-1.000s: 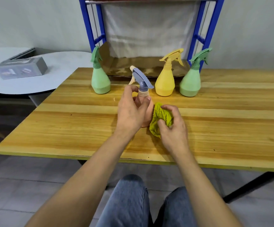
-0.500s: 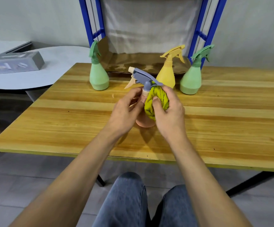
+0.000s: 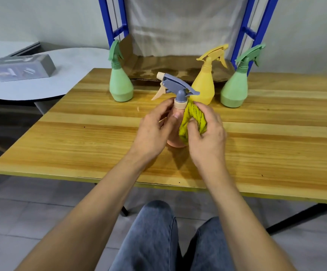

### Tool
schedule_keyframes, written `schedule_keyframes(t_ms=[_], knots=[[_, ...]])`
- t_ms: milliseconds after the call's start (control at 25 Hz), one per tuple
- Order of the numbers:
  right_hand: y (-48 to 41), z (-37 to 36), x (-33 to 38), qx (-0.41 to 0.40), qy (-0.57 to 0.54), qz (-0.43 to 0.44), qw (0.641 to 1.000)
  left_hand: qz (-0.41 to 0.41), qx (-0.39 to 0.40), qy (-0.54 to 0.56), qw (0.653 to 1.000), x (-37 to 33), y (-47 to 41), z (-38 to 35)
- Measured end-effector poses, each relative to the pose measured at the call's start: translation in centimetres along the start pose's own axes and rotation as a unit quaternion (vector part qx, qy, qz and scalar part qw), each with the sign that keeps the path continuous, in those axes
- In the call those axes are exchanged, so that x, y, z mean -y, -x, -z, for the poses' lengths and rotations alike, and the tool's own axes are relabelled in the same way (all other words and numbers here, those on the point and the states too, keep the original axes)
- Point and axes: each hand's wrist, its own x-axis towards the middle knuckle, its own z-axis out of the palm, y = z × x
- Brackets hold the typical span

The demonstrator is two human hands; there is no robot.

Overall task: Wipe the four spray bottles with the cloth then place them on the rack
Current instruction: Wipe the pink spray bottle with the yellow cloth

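My left hand grips a peach spray bottle with a grey-blue trigger head, held just above the wooden table. Against the bottle's right side my right hand presses a bunched yellow-green cloth. Most of the bottle's body is hidden by both hands and the cloth. Three other bottles stand at the table's far edge: a green bottle at the left, a yellow bottle in the middle, and another green bottle at the right. Behind them rises the blue rack.
The rack's low shelf is lined with brown cardboard and backed by a white sheet. A round white table at the left carries a grey box. My knees in blue jeans show below the table's near edge.
My left hand has lifted the peach bottle off the table. My right hand has brought the cloth up from the bottle's base to its neck and side.
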Motion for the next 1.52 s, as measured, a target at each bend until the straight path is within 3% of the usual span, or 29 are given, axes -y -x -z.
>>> schedule_keyframes(t_ms=[160, 360, 560, 680, 760, 1000, 1160, 1280, 1520], knots=[[0.2, 0.8, -1.7, 0.037, 0.039, -0.067, 0.996, 0.009, -0.012, -0.001, 1.0, -0.1, 0.1, -0.1], [-0.6, 0.1, 1.5, 0.002, -0.012, 0.001, 1.0, 0.003, 0.004, -0.009, 1.0, -0.1, 0.0, 0.1], [1.0, 0.9, -2.6, 0.049, 0.032, -0.062, 0.996, 0.042, -0.014, -0.009, 0.999, -0.2, 0.5, -0.4], [1.2, 1.1, -2.9, 0.047, 0.029, -0.054, 0.997, 0.063, -0.016, -0.001, 0.998, 0.0, 0.6, -0.9], [1.1, 1.0, -2.6, 0.041, -0.006, -0.064, 0.997, 0.063, -0.038, -0.024, 0.997, -0.1, 1.0, -1.2], [1.2, 1.2, -2.7, 0.033, -0.042, -0.095, 0.994, 0.105, -0.146, 0.065, 0.982, -0.3, 0.5, -2.1], [0.6, 1.3, -2.1, -0.017, -0.084, -0.082, 0.993, 0.128, -0.055, 0.102, 0.985, -0.3, 0.3, -0.3], [-0.8, 0.9, 0.5, -0.026, -0.129, -0.034, 0.991, 0.096, 0.023, 0.063, 0.993, 0.3, 0.0, 0.8], [0.0, -0.5, 0.7, 0.07, 0.009, 0.014, 0.997, 0.069, 0.002, 0.077, 0.995, 0.5, 0.1, 0.7]])
